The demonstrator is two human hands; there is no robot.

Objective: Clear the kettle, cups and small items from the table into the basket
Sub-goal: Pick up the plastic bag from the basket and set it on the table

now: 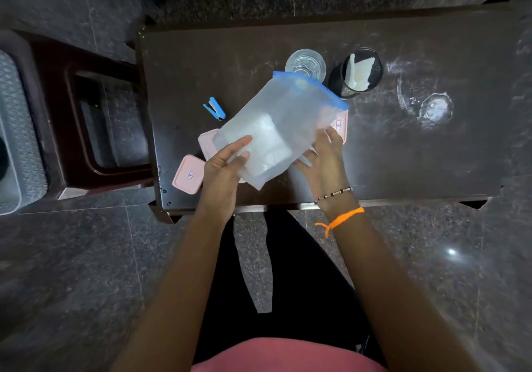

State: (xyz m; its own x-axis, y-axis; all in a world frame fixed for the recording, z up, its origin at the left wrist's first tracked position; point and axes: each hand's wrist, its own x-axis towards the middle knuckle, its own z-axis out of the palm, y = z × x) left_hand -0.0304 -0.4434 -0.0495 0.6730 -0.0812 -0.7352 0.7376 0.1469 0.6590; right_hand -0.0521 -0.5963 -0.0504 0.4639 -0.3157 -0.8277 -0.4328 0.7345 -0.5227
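I hold a clear zip bag [283, 118] with a blue seal strip above the dark table [403, 147]; something white and boxy shows through it. My left hand [223, 167] grips its lower left side. My right hand [324, 155] grips its lower right edge. Under the bag lie pink-lidded containers: one small box [188, 174] at the table's near left, another [207, 142] partly hidden, a third [341, 125] peeking out on the right. A blue stapler [214, 108] lies left of the bag. A clear glass [305, 62] and a black mesh cup [357, 72] holding white paper stand behind it.
A dark stool [95, 118] stands left of the table. At the far left edge sits a grey woven basket [17, 138]. White smudges and a wet ring [431, 106] mark the table's right side. Dark speckled floor surrounds everything.
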